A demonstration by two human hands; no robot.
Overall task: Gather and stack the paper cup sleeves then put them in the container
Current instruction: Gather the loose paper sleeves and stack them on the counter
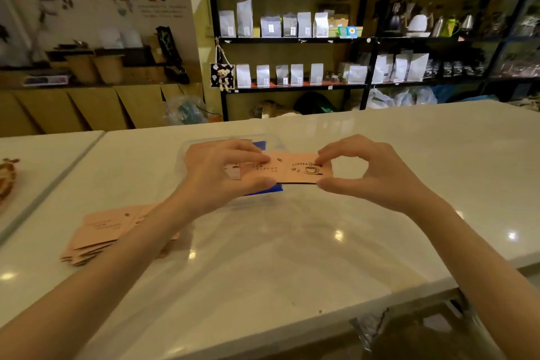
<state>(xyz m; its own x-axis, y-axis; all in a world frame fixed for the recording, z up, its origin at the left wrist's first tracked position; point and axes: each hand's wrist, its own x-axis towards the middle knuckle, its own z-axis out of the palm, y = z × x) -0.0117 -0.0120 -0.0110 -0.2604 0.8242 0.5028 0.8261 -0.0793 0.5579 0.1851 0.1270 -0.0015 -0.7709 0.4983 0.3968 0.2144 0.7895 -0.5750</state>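
Two hands are showing: a left hand [222,175] and a right hand [377,175]. One clear container [187,155] is sitting at twelve o'clock. Two sleeve groups are lying apart: a held stack [289,169] and a loose pile [99,231] at eight o'clock, too overlapped for counting.

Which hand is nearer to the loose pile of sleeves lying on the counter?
Left. The left hand is up and right of the pile of sleeves; the right hand is farther right.

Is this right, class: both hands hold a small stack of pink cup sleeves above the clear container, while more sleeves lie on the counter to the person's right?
Wrong side. The head view shows the loose sleeves lying on the counter to the person's left; the rest stands.
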